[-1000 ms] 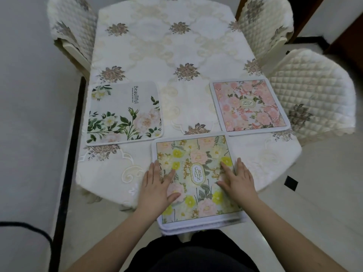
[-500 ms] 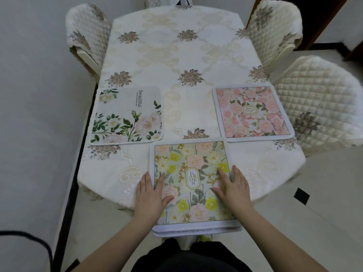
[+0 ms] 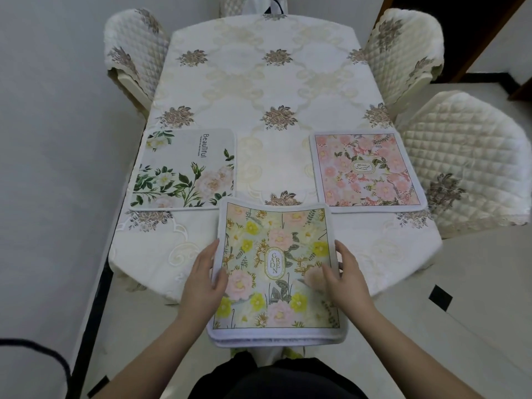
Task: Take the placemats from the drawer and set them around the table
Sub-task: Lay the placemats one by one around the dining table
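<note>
A stack of placemats, topped by a yellow and pink floral one marked GARDEN (image 3: 276,266), overhangs the near end of the table (image 3: 267,82). My left hand (image 3: 203,279) grips the top mat's left edge and my right hand (image 3: 347,276) grips its right edge; the mat bows upward between them, lifted off the mats below. A white placemat with green leaves marked Beautiful (image 3: 184,169) lies flat at the table's left side. At the right side lies a pink floral placemat (image 3: 367,171), also flat.
A cream embroidered cloth covers the table. Quilted chairs stand at the far left (image 3: 134,53), far right (image 3: 403,50) and near right (image 3: 463,165). A white wall runs along the left. A black cable (image 3: 37,351) lies on the floor at lower left.
Both hands went from resting flat on top of the mat to gripping its side edges. The top mat has risen and bowed. The view has pulled back from the table.
</note>
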Tool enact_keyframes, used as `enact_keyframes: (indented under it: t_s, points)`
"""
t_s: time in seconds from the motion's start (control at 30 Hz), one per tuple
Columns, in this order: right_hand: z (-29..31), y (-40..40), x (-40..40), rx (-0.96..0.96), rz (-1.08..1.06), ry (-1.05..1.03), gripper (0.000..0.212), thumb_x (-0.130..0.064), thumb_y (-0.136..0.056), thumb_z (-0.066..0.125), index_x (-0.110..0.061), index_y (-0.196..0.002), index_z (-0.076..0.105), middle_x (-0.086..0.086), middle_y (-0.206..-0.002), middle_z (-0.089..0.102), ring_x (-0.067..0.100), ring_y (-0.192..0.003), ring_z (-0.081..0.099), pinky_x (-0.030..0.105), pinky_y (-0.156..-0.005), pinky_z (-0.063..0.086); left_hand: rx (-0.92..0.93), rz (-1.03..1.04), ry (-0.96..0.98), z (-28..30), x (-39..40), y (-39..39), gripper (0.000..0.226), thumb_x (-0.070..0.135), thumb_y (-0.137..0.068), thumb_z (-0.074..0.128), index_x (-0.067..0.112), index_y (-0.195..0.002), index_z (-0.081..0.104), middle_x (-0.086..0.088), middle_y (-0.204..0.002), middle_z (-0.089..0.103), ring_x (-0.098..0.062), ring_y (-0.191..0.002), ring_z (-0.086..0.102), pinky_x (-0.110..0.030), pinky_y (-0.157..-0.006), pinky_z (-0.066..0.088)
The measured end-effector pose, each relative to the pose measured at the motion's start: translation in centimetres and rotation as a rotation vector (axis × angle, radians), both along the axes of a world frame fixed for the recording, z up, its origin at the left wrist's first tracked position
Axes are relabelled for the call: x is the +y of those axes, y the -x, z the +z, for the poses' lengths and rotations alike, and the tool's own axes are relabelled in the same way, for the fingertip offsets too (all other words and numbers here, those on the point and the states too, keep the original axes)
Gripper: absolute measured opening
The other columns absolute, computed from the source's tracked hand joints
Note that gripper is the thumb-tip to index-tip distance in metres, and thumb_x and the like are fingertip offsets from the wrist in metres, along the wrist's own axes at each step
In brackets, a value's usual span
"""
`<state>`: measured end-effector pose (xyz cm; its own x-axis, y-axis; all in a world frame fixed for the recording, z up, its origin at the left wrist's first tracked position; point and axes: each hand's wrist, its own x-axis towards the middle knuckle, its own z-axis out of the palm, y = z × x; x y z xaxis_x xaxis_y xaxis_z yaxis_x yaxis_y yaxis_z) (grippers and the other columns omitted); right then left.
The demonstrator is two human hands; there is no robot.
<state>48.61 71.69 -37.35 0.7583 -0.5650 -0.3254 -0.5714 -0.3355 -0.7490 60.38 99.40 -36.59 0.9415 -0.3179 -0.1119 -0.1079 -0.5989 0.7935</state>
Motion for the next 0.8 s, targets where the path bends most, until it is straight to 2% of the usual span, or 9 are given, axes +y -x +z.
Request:
enact_keyframes:
  t_s: [0.1, 0.17, 0.23, 0.3, 0.37, 0.43, 0.53, 0.63, 0.8]
  points:
    - [0.5, -0.3, -0.9, -0.005, -0.129, -0.157, 0.059, -0.026, -0.097, 0.059, -0.024, -0.15, 0.033, -0.008, -0.135, 0.054, 0.012, -0.1, 0.062, 0.028, -0.078, 0.048, 0.218, 0.157, 0.194, 0.0, -0.2, -0.1, 0.061, 0.006, -0.096, 0.057, 0.034, -0.146, 0.036, 0.018, -0.137, 0.051, 0.004, -0.11, 0.062, -0.027, -0.083, 0.059]
    - [0.6, -0.3, -1.4, -0.008, -0.152, -0.232, 0.052, -0.024, -0.097, 0.06, -0.026, -0.146, 0.041, -0.005, -0.125, 0.062, 0.013, -0.1, 0.063, 0.028, -0.082, 0.047, 0.31, 0.234, 0.23, -0.4, -0.2, -0.4, 0.063, 0.008, -0.096, 0.06, 0.03, -0.148, 0.034, 0.014, -0.136, 0.054, -0.002, -0.108, 0.065, -0.021, -0.076, 0.058]
    - [0.6, -0.3, -1.7, -0.007, -0.09, -0.271, 0.039, -0.023, -0.097, 0.058, -0.037, -0.133, 0.053, -0.011, -0.112, 0.07, 0.01, -0.098, 0.068, 0.03, -0.085, 0.053, 0.387, 0.263, 0.229, -0.9, -0.2, -0.6, 0.059, 0.012, -0.095, 0.063, 0.029, -0.146, 0.039, 0.009, -0.129, 0.061, -0.012, -0.108, 0.067, -0.027, -0.08, 0.057]
    - [0.7, -0.3, -1.7, 0.015, -0.029, -0.281, 0.039, -0.027, -0.098, 0.058, -0.043, -0.133, 0.052, -0.015, -0.105, 0.073, 0.004, -0.092, 0.069, 0.029, -0.081, 0.056, 0.409, 0.228, 0.177, -0.8, -0.3, -0.6, 0.049, 0.014, -0.095, 0.064, 0.034, -0.136, 0.048, 0.012, -0.116, 0.068, -0.011, -0.102, 0.069, -0.029, -0.081, 0.057]
    - [0.7, -0.4, -1.6, 0.043, 0.012, -0.264, 0.049, -0.031, -0.097, 0.058, -0.042, -0.143, 0.042, -0.014, -0.108, 0.072, 0.004, -0.093, 0.069, 0.026, -0.077, 0.054, 0.404, 0.19, 0.129, -0.4, -0.7, -0.4, 0.046, 0.015, -0.095, 0.063, 0.035, -0.134, 0.049, 0.014, -0.112, 0.068, -0.01, -0.099, 0.068, -0.018, -0.068, 0.054]
    - [0.6, -0.4, -1.5, 0.053, 0.035, -0.246, 0.056, -0.03, -0.097, 0.058, -0.038, -0.148, 0.036, -0.011, -0.11, 0.071, 0.006, -0.094, 0.068, 0.023, -0.073, 0.053, 0.383, 0.178, 0.104, 0.0, -1.2, -0.2, 0.049, 0.016, -0.096, 0.061, 0.033, -0.139, 0.045, 0.013, -0.115, 0.066, -0.01, -0.101, 0.066, -0.013, -0.06, 0.05]
    - [1.2, -0.5, -1.8, 0.034, 0.038, -0.207, 0.059, -0.026, -0.097, 0.058, -0.036, -0.149, 0.033, -0.011, -0.098, 0.072, 0.007, -0.084, 0.07, 0.023, -0.065, 0.053, 0.36, 0.193, 0.112, 0.6, -1.5, 0.1, 0.055, 0.015, -0.097, 0.06, 0.027, -0.147, 0.038, 0.006, -0.122, 0.064, -0.002, -0.1, 0.063, -0.009, -0.059, 0.049]
    - [2.3, -0.8, -2.9, -0.014, 0.023, -0.211, 0.063, -0.025, -0.097, 0.059, -0.039, -0.15, 0.028, -0.009, -0.091, 0.074, 0.004, -0.075, 0.071, 0.021, -0.06, 0.055, 0.339, 0.224, 0.15, 2.0, -1.8, 0.2, 0.064, 0.014, -0.097, 0.06, 0.031, -0.152, 0.03, 0.002, -0.122, 0.065, -0.006, -0.097, 0.065, -0.009, -0.058, 0.049]
    - [4.0, -1.5, -4.3, -0.082, 0.091, -0.219, 0.065, -0.026, -0.097, 0.061, -0.044, -0.149, 0.027, -0.001, -0.089, 0.076, 0.013, -0.076, 0.073, 0.046, -0.073, 0.06, 0.304, 0.267, 0.219, 4.5, -1.8, -0.1, 0.065, 0.016, -0.096, 0.062, 0.044, -0.146, 0.031, 0.007, -0.107, 0.071, -0.012, -0.086, 0.071, -0.015, -0.056, 0.052]
